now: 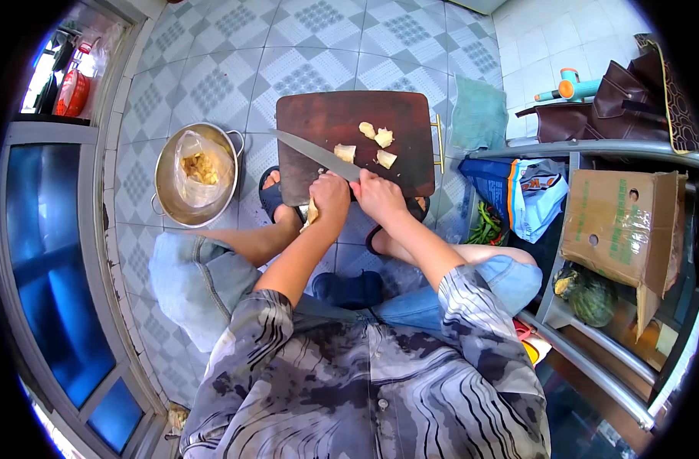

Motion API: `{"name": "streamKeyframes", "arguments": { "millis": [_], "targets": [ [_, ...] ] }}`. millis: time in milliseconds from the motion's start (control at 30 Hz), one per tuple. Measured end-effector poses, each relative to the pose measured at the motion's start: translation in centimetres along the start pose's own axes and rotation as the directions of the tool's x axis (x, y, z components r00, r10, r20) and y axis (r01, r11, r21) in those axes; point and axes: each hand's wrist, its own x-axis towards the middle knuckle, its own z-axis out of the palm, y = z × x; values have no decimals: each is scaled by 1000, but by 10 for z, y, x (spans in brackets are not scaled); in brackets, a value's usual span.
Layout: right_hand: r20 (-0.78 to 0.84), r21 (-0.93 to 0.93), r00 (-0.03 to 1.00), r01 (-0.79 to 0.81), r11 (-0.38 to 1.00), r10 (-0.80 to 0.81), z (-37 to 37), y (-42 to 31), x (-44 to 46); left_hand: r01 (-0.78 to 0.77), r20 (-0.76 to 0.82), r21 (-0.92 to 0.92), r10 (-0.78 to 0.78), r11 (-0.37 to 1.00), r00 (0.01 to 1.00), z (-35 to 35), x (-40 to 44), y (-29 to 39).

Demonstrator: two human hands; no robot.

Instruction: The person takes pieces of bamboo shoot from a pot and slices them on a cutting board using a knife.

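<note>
My right hand is closed around the handle of a long kitchen knife, its blade pointing to the far left across the dark wooden chopping board. Close beside it, my left hand grips a pale-yellow, root-like piece at the board's near edge. Fingers hide most of that piece, so its exact kind is unclear. Several cut pale chunks lie on the right half of the board, beyond the blade.
On the tiled floor to the left stands a metal pot with a plastic bag of yellowish pieces in it. To the right, a shelf holds a cardboard box and a green squash. Green peppers lie nearby.
</note>
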Motion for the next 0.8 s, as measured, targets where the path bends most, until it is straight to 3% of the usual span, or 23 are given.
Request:
{"name": "streamKeyframes", "arguments": {
  "millis": [167, 400, 467, 567, 667, 733, 800],
  "targets": [
    [33, -96, 993, 118, 988, -115, 1, -1, 28, -15, 13, 30, 15, 999, 1000, -3, 2, -6],
    [3, -47, 999, 54, 997, -54, -9, 38, -22, -40, 66, -156, 51, 987, 997, -6, 8, -25],
    [118, -130, 991, -39, 991, 54, -18, 60, -44, -49, 51, -169, 58, 984, 997, -8, 10, -26],
    [105, -172, 992, -45, 984, 64, -12, 58, -49, -67, 58, -186, 79, 980, 995, -10, 7, -23],
    [-17, -120, 999, 42, 992, -44, 2, 36, -19, -68, 113, -129, 83, 989, 990, -12, 6, -19],
    [1, -96, 998, 66, 993, -66, 2, 17, 13, -71, 157, -58, 79, 996, 984, -15, 5, -20],
    [9, -78, 996, 87, 993, -86, 0, 9, 22, -70, 116, -188, 93, 980, 989, -17, 7, -23]
  ]
}}
